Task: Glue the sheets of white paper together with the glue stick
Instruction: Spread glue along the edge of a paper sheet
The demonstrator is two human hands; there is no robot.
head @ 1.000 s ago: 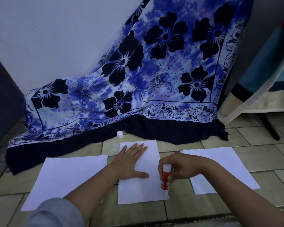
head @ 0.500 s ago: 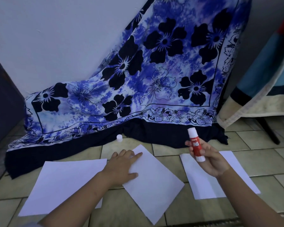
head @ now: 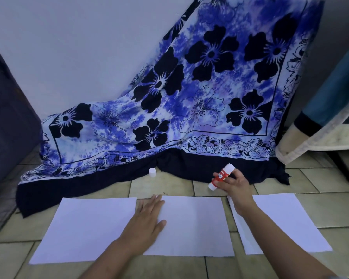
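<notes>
Head view. Three white sheets lie side by side on the tiled floor (head: 320, 206): a left sheet (head: 85, 224), a middle sheet (head: 195, 224) and a right sheet (head: 280, 218), each apart from its neighbour by a narrow strip of tile. The glue stick (head: 222, 176) is a short cylinder with a red printed label and white ends. It is tilted, lower end down and to the left, and held off the floor beyond the far corners of the middle and right sheets. Its white cap (head: 152, 172) stands on a tile at the dark hem of a blue flowered cloth (head: 189, 107), well apart from the stick. The left hand (head: 145, 220) lies flat, fingers straight and together, thumb spread, over the left edge of the middle sheet and pressing it down. The right hand (head: 235, 186) grips the glue stick, fingers curled round its label; its forearm crosses the near left part of the right sheet.
</notes>
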